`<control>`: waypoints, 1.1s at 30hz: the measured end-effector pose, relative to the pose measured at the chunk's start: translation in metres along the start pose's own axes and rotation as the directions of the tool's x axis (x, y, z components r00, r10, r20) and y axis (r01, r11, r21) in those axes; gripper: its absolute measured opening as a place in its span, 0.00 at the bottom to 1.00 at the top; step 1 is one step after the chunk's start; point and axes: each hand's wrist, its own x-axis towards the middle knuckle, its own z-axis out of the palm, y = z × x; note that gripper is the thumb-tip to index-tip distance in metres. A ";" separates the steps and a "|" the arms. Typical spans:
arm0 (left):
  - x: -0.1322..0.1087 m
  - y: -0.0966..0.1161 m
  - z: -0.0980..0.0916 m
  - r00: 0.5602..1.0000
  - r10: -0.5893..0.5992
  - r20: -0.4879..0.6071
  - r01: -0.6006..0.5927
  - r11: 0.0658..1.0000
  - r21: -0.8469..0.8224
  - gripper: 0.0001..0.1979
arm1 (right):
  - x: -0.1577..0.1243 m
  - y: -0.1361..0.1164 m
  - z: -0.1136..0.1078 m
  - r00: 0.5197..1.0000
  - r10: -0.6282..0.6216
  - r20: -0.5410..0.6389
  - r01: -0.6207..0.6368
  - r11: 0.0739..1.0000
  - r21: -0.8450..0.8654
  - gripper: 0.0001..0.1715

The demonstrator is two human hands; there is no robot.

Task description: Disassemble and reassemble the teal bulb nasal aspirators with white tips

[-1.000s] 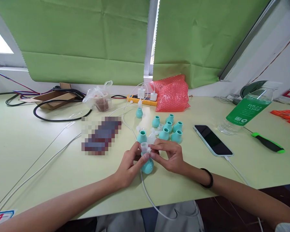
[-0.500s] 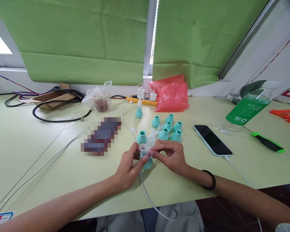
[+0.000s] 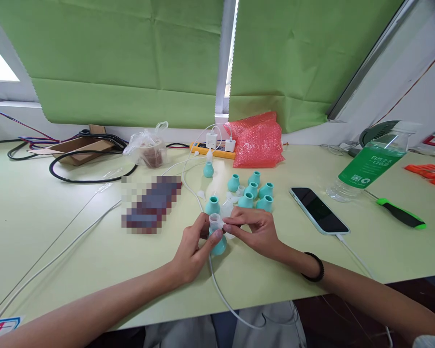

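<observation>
The pale table [image 3: 58, 227] ran out of frame on both sides. Beyond the fingers lay pink bubble wrap [image 3: 259, 141]. Far to their right a water bottle [image 3: 369, 166] was blurred at its top. A pixelated patch [image 3: 150, 203] to their left hid whatever lay there, and a phone [image 3: 319, 210] lay to their right. Spare bulbs [image 3: 254, 193] stood just behind the fingers. The left hand [image 3: 193, 247] curled round a teal bulb [image 3: 219, 246], covering much of it. The right hand [image 3: 258, 232] pinched a clear cap [image 3: 215, 221] between thumb and forefinger at the bulb's neck; the join was too small to make out.
</observation>
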 end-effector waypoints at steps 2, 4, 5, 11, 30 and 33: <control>0.000 0.000 0.000 1.000 -0.016 0.001 0.016 1.000 0.013 0.09 | 0.000 0.000 0.000 1.000 0.000 -0.009 0.000 1.000 -0.004 0.09; 0.000 0.001 0.000 1.000 -0.024 0.013 0.023 0.999 0.027 0.09 | 0.002 -0.001 -0.002 1.000 0.005 -0.005 -0.005 1.000 -0.005 0.08; 0.001 0.002 0.000 1.000 -0.021 0.022 0.021 0.999 0.031 0.09 | 0.003 -0.002 -0.003 1.000 0.008 0.004 -0.008 1.000 -0.006 0.07; 0.001 0.001 -0.002 0.999 0.003 0.052 -0.007 0.996 0.085 0.09 | 0.008 -0.005 -0.011 0.992 -0.045 0.121 0.053 0.996 -0.070 0.04; 0.000 0.003 0.000 0.987 -0.149 -0.058 0.152 0.987 0.060 0.11 | 0.001 -0.003 -0.002 0.968 -0.249 0.006 0.238 0.915 -0.326 0.05; 0.001 0.003 0.000 0.982 -0.175 -0.071 0.177 0.984 0.032 0.12 | 0.002 -0.003 -0.002 0.965 -0.263 -0.009 0.243 0.904 -0.351 0.06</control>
